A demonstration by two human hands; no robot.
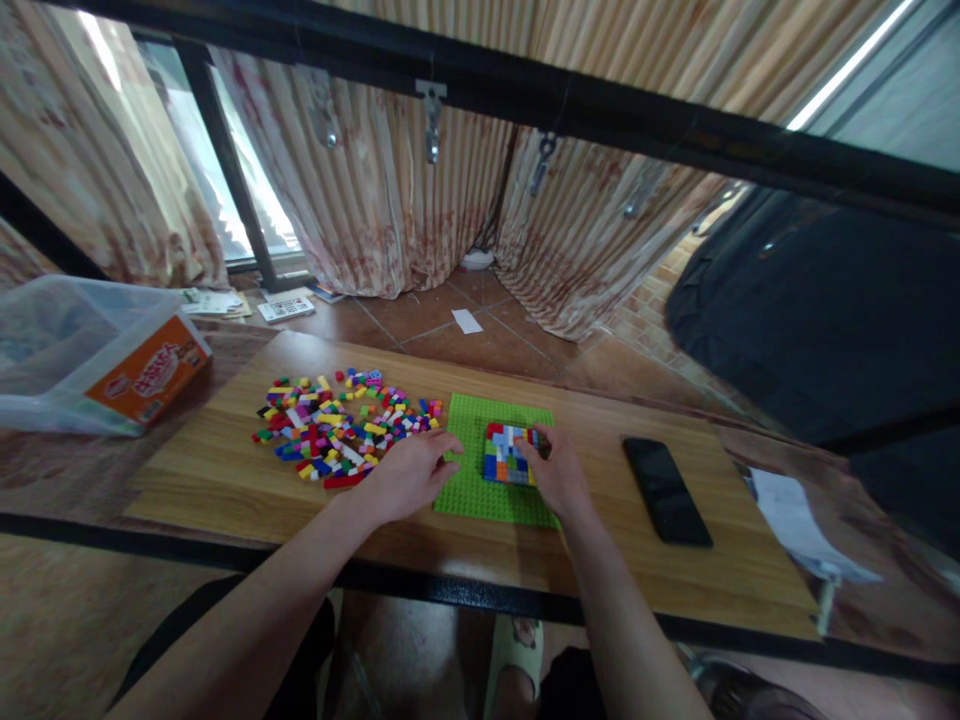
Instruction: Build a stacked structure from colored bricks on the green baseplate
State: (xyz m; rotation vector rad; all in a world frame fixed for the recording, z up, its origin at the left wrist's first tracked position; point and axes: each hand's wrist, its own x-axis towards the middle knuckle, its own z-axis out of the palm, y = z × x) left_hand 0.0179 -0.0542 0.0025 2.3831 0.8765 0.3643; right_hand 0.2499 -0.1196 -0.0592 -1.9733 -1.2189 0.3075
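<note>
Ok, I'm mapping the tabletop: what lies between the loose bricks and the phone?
Between the loose bricks and phone, the head view shows the left hand, green baseplate, brick build and right hand, then wooden tabletop.

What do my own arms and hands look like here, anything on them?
Both forearms are bare, with no sleeves showing. Your left hand and right hand wear no gloves, and I see no watch, bracelet or markings on either wrist. The fingers are too small to rule out a thin ring.
</note>
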